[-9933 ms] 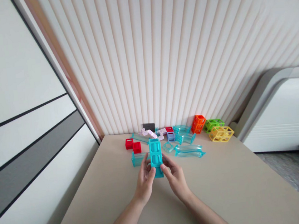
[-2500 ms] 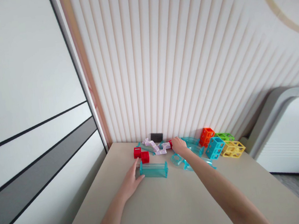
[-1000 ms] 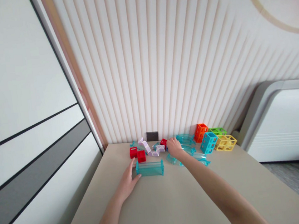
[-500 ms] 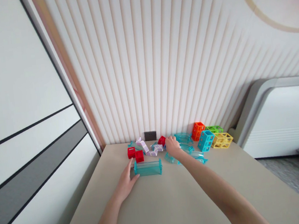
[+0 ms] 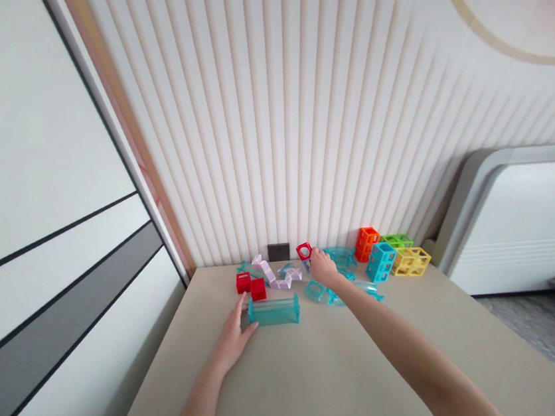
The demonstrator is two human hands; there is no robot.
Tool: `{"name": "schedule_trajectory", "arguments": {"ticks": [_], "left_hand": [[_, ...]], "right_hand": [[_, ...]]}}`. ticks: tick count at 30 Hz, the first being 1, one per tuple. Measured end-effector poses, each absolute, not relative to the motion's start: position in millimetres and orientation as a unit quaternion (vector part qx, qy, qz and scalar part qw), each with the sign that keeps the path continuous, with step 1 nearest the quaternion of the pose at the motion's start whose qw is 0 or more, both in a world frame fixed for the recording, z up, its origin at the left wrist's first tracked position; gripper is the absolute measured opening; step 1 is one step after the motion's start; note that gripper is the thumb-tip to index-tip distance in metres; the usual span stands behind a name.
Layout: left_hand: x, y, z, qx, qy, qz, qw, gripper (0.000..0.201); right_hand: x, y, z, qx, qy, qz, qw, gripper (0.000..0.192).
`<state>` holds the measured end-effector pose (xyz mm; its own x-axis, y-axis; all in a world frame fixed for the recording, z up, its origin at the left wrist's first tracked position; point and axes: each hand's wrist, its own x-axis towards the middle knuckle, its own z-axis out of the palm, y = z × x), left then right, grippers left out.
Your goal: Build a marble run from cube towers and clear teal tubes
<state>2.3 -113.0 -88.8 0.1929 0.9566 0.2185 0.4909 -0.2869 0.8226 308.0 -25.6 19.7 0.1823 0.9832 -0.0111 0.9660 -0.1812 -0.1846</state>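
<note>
Small red cube (image 5: 304, 252): hollow plastic block with a round opening on its facing side, at 12 o'clock on the beige table (image 5: 327, 376), close to the ribbed wall. Lifted clear of the tabletop, pinched by the fingertips of the right hand (image 5: 322, 268), whose fingers are curled closed on it.
Left hand (image 5: 232, 337): at 10 o'clock from the table's middle, fingers spread and loosely open, thumb and forefinger touching the left end of the clear teal straight track (image 5: 274, 310), which lies flat; no firm grasp shown.
Two red cubes (image 5: 250, 286): just beyond that track, at 11 o'clock.
Lilac zigzag piece (image 5: 275, 276): between the red pair and the right hand.
Curved clear teal tracks (image 5: 342, 292): under and right of the right wrist.
Lattice blocks at 1 o'clock: orange (image 5: 366, 243), teal (image 5: 381, 261), green (image 5: 397, 242), yellow (image 5: 411, 261).
No legible writing or brand on any piece.
</note>
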Motion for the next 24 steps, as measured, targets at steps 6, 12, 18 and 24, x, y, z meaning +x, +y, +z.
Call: {"name": "schedule_trajectory", "arguments": {"ticks": [6, 12, 18, 24], "left_hand": [[1.6, -112.8, -90.0, 0.713, 0.507, 0.375, 0.306, 0.073], [3.0, -112.9, -87.3, 0.696, 0.501, 0.397, 0.328, 0.072], [-0.3, -116.0, -81.7, 0.678, 0.488, 0.417, 0.359, 0.08], [-7.6, -128.2, -38.1, 0.685, 0.46, 0.502, 0.259, 0.064]], "right_hand": [[311.8, -23.6, 19.1, -0.768, -0.622, 0.122, 0.094, 0.036], [313.9, -27.6, 28.0, -0.756, -0.627, 0.133, 0.135, 0.029], [311.9, -45.0, 35.2, -0.686, -0.687, 0.13, 0.203, 0.041], [299.6, -94.7, 55.4, -0.583, -0.769, 0.125, 0.231, 0.046]]}}
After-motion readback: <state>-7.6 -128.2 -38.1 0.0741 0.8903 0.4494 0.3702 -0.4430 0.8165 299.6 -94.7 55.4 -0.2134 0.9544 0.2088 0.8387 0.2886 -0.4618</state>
